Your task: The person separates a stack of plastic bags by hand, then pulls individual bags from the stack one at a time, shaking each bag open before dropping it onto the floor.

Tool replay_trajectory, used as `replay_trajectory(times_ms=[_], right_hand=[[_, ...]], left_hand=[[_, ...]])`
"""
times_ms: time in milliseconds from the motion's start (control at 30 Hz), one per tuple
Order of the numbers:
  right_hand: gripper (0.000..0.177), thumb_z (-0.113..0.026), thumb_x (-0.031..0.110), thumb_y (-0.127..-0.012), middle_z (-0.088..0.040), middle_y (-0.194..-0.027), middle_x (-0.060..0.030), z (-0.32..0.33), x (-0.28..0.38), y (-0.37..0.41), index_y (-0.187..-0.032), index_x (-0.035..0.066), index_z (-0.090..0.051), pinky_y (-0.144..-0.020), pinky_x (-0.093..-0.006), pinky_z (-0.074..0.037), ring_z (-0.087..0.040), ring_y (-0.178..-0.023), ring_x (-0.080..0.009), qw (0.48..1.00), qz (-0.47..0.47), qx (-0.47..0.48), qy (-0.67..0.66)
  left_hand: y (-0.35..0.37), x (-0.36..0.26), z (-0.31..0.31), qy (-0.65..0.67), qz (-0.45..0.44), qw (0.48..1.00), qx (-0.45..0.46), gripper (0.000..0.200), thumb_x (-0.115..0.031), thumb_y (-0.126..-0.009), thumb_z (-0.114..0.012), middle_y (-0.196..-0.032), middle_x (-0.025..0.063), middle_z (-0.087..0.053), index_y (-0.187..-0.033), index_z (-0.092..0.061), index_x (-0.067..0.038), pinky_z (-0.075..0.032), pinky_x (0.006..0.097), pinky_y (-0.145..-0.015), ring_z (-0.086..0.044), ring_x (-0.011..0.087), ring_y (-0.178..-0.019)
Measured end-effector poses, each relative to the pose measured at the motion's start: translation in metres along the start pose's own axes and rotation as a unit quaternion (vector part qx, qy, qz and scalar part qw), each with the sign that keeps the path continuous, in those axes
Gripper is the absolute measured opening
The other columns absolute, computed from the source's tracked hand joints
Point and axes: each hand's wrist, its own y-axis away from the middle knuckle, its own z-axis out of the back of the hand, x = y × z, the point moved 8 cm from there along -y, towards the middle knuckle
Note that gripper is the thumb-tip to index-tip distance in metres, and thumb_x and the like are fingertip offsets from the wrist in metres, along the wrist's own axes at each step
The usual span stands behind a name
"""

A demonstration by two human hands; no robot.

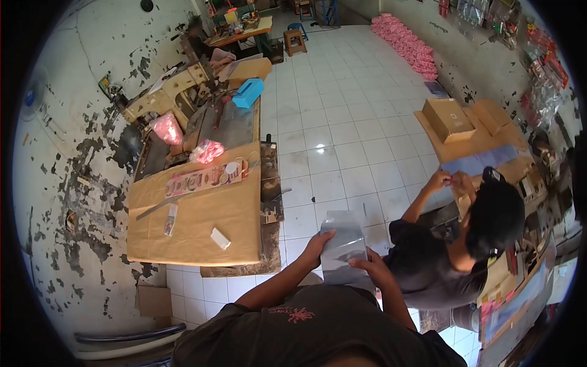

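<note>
Grips plastic sheets (342,246) at lower centre with left hand (316,248) and right hand (376,270). Leaves amount done or left unclear.

Tiled floor (342,165) gives an open lane fwd, betw. L table (189,244) & R bench (439,145). Gap betw. L hand (320,246) & R hand (370,267) is blocked by clear bags (341,249). Co-worker (443,263) is just beside R hand, in the way of R bench w/ cardboard box (449,120). L table: room at front around white block (220,238) & clear packet (170,220); printed strip (205,179), pink bags (167,128), blue box (247,93) & machine (174,90) obstruct farther back.
</note>
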Motion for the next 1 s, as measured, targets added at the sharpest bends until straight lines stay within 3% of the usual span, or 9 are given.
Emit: replay_trajectory(times_ms=[233, 500, 700, 1000], right_hand=[[0.057, -0.074, 0.021, -0.078, -0.064, -0.11, -0.0121, 0.048, 0.075, -0.105, -0.125, -0.003, -0.053, -0.091, -0.0328, -0.045, -0.06, -0.101, -0.0207, 0.998, 0.039, -0.027, -0.038], [0.054, -0.071, 0.02, -0.08, -0.064, -0.109, -0.0112, 0.098, 0.167, -0.26, -0.125, -0.003, -0.054, -0.091, -0.0334, -0.045, -0.059, -0.1, -0.0203, 0.993, 0.071, -0.091, -0.023], [0.056, -0.071, 0.022, -0.08, -0.063, -0.112, -0.0114, 0.117, 0.242, -0.373, -0.126, -0.003, -0.052, -0.094, -0.0337, -0.044, -0.058, -0.102, -0.0206, 0.988, 0.042, -0.141, -0.053], [0.06, -0.072, 0.024, -0.079, -0.061, -0.116, -0.0137, 0.153, 0.339, -0.561, -0.127, -0.004, -0.05, -0.095, -0.0347, -0.044, -0.058, -0.105, -0.0225, 0.988, 0.049, -0.13, -0.069]], left_hand=[[-0.111, -0.098, -0.04, -0.055, -0.027, 0.998, 0.013, 0.053, -0.032, -0.092, -0.061, -0.117, 0.0121, -0.059, -0.132, -0.044, 0.0, -0.047, 0.0356, -0.092, -0.058, 0.0225, -0.106], [-0.294, -0.2, -0.043, -0.068, 0.007, 0.996, 0.052, 0.052, -0.033, -0.092, -0.061, -0.116, 0.0112, -0.06, -0.13, -0.048, 0.001, -0.047, 0.0345, -0.091, -0.058, 0.0216, -0.106], [-0.407, -0.299, -0.054, -0.083, 0.018, 0.994, 0.075, 0.052, -0.036, -0.091, -0.06, -0.113, 0.0114, -0.062, -0.126, -0.051, 0.0, -0.048, 0.0346, -0.088, -0.061, 0.0212, -0.101], [-0.571, -0.441, -0.044, -0.114, 0.008, 0.992, 0.055, 0.051, -0.036, -0.09, -0.061, -0.109, 0.0108, -0.062, -0.123, -0.053, 0.001, -0.049, 0.0337, -0.086, -0.061, 0.0208, -0.098]])
